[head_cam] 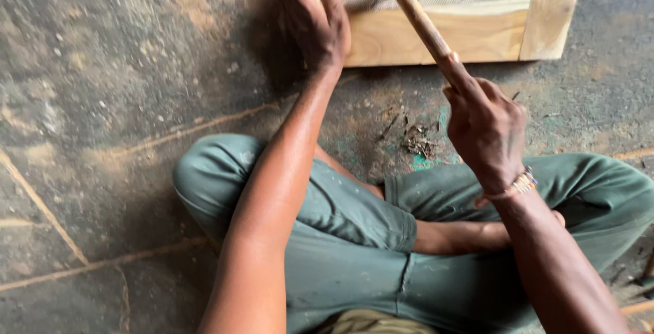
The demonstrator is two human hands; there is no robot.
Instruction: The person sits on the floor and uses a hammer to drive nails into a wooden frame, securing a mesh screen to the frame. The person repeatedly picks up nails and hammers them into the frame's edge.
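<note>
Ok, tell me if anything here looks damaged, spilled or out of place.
Only one thing stands out: a small heap of debris, like shavings, lies loose on the dusty floor near the knees. The wooden frame looks sound, steadied by the left hand; the right hand grips the hammer.

One hammer, one wooden frame, two hands

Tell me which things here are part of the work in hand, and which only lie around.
In use:
- pale wooden frame with grey wire mesh, pressed by the left hand
- hammer with a brown wooden handle, gripped by the right hand

Lying about:
- small heap of dark wood scraps on the dusty grey floor
</note>
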